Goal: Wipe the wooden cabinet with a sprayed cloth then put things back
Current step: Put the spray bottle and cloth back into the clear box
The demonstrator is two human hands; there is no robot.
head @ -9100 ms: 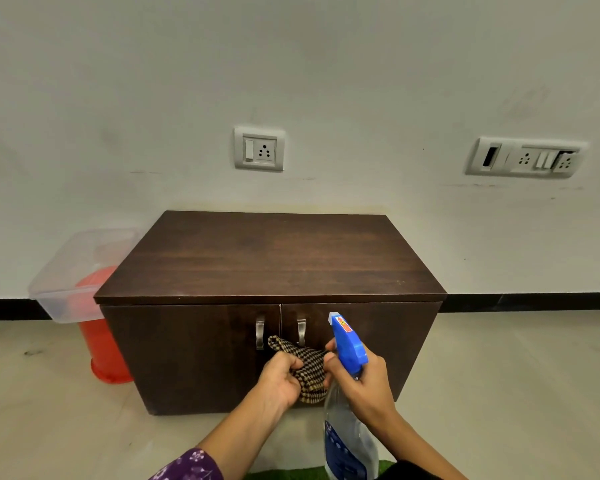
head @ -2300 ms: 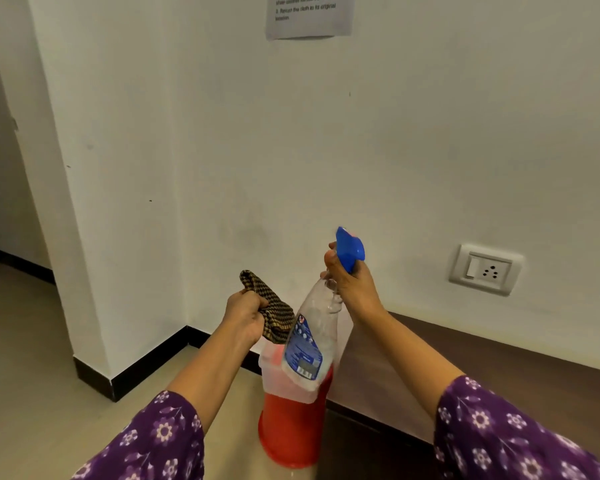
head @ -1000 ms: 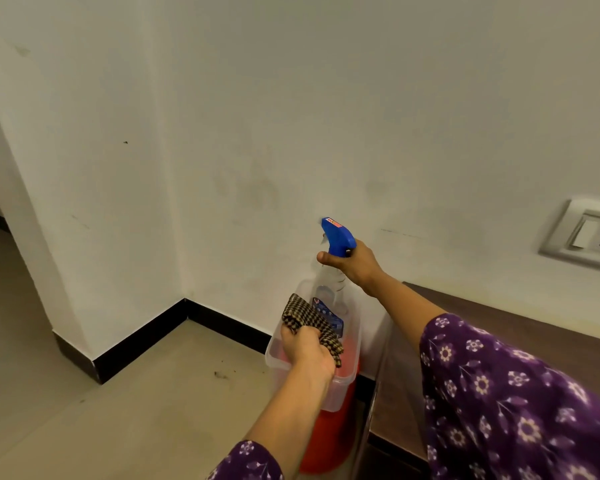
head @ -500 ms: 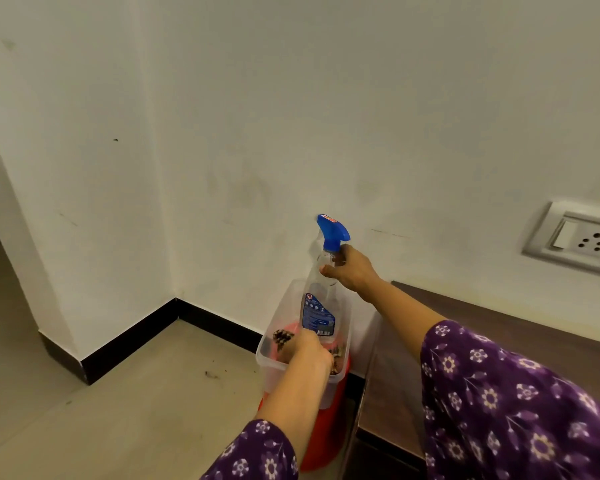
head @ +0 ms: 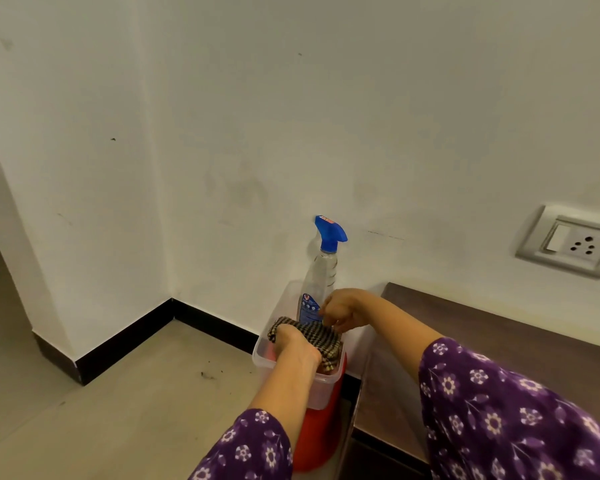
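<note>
The clear spray bottle with a blue trigger head stands upright at the back of a clear plastic box, free of both hands. My left hand is down in the box, gripping the brown checked cloth. My right hand sits just in front of the bottle, its fingers curled down onto the cloth's far edge. The dark wooden cabinet shows its top at the right, under my right arm.
The plastic box rests on a red bucket wedged between the cabinet's left side and the wall. A wall socket is above the cabinet. Tiled floor with a black skirting spreads to the left, up to a wall corner.
My right hand set the bottle upright in the box, let go of it and dropped to the cloth. My left hand stays low in the box with the cloth.
</note>
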